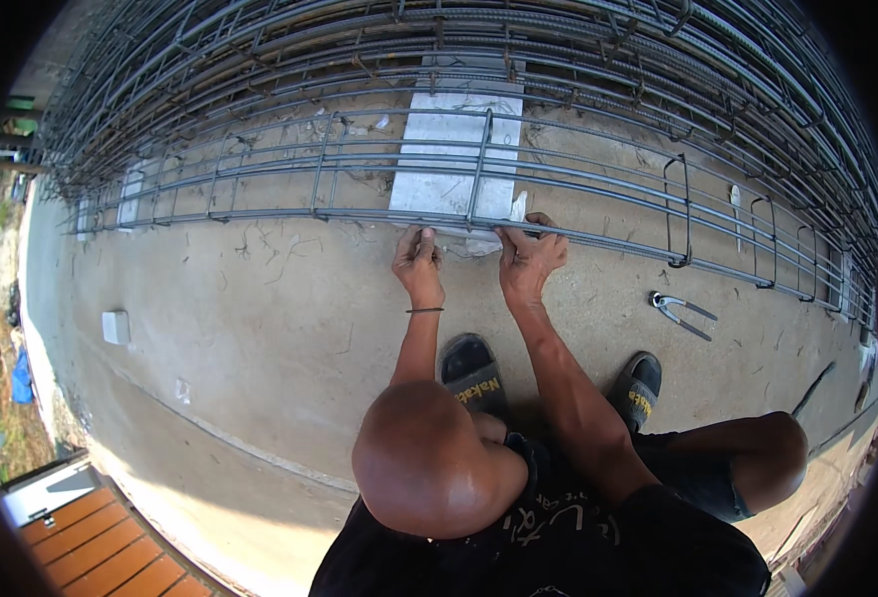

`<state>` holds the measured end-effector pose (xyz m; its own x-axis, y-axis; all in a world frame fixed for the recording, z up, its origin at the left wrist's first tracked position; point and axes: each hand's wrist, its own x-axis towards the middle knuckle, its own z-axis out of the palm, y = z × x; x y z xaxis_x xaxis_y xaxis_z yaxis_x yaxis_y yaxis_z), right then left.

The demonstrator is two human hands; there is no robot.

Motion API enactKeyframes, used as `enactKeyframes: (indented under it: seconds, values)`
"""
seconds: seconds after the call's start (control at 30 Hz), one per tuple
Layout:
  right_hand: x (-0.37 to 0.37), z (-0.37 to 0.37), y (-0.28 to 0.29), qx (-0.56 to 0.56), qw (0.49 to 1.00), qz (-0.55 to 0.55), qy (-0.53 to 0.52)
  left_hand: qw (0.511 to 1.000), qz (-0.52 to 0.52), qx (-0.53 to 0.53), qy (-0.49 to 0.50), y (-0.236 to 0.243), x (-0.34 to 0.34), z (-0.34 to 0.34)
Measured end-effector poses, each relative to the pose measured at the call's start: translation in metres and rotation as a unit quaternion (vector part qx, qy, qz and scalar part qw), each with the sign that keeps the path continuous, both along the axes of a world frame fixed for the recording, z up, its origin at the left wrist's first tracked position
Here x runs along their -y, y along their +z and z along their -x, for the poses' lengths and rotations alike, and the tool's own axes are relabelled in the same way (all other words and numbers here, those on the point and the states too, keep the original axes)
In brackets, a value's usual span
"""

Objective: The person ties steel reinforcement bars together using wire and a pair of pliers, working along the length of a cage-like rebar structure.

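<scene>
A long rebar cage (pixel 260 215) of thin ribbed bars and bent stirrups lies across in front of me. My left hand (pixel 418 269) is closed in a pinch just below its near bar; whatever the fingertips hold is too small to make out. Close to its right, my right hand (pixel 532 261) has its fingers wrapped over the same near bar, thumb side toward the left hand. A rectangular stirrup (pixel 481 164) stands between the two hands, a little farther off. Beneath the cage rests a pale flat board (pixel 439 124), running away from me.
More rebar cages (pixel 290 60) are stacked at the far side. End-cutting pincers (pixel 692 327) with dark handles lie on the concrete floor (pixel 260 298) at right. A small white block (pixel 114 327) sits at left. My sandaled feet (pixel 469 363) and bent knees are close below my hands.
</scene>
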<state>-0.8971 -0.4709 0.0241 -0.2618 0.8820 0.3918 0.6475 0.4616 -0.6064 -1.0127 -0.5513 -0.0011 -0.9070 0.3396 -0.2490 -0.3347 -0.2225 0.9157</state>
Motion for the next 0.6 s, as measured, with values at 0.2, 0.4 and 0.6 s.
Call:
enactKeyframes:
  seconds: [0.2,0.4,0.6]
  values:
    - [-0.006,-0.007,0.004,-0.062,0.997,0.016,0.042,0.992,0.052,-0.112,-0.017,-0.006,0.003,0.005]
    - [-0.002,-0.015,0.014,-0.19,0.978,0.083,0.013,0.998,0.052,-0.019,-0.012,-0.006,0.003,-0.004]
    - [-0.006,-0.024,0.023,-0.264,0.944,0.2,0.003,0.998,-0.029,0.049,-0.012,-0.002,-0.002,-0.001]
